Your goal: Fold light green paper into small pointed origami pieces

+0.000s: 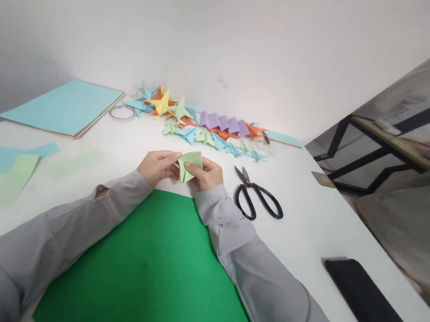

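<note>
Centrally, just beyond the twelve-o'clock edge of the green mat (pixel 149 268), the right hand (pixel 208 175) pinched the paper (pixel 193 158) while the left hand (pixel 158 167) held its nine-o'clock side. Crisp creases likely needed matched edges and firm, even pressure.

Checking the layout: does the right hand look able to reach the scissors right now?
Probably yes: nothing stands between the right hand and the scissors, though that hand holds folded light green paper.

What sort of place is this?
Probably a papercraft spot, though whether at home or in a workshop I cannot tell: folded paper figures, a stack of coloured sheets and black-handled scissors share a white table.
</note>
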Action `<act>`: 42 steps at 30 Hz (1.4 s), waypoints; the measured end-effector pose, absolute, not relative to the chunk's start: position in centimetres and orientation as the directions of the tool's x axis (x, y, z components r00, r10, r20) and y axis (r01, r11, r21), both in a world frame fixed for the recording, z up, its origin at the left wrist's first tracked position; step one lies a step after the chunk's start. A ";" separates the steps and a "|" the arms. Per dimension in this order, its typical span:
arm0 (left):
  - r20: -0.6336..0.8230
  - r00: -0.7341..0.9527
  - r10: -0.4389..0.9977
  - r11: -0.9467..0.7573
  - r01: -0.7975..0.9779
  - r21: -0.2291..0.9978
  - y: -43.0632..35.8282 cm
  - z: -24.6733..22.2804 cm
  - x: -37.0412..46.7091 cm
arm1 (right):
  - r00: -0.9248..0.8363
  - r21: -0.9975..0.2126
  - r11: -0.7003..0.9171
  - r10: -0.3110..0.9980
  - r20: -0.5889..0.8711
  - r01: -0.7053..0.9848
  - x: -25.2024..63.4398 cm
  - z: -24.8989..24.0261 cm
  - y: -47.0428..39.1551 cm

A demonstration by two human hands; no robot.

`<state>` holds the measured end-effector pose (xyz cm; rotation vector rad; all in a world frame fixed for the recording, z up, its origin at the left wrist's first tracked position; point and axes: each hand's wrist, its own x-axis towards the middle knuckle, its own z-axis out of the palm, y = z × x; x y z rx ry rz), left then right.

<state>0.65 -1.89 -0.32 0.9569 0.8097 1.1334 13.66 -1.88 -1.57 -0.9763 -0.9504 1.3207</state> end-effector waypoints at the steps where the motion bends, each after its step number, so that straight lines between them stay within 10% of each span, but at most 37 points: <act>1: -0.049 0.241 0.969 0.136 -0.358 0.924 -1.9 -0.3 0.6 | 0.028 -0.947 0.015 1.000 0.007 -0.320 13.7 -1.6 -1.9; 42: 0.116 0.009 0.993 -0.115 -0.094 0.989 -1.8 -0.9 0.7 | -0.052 -0.973 0.016 0.998 0.029 -0.229 13.8 -1.2 -2.3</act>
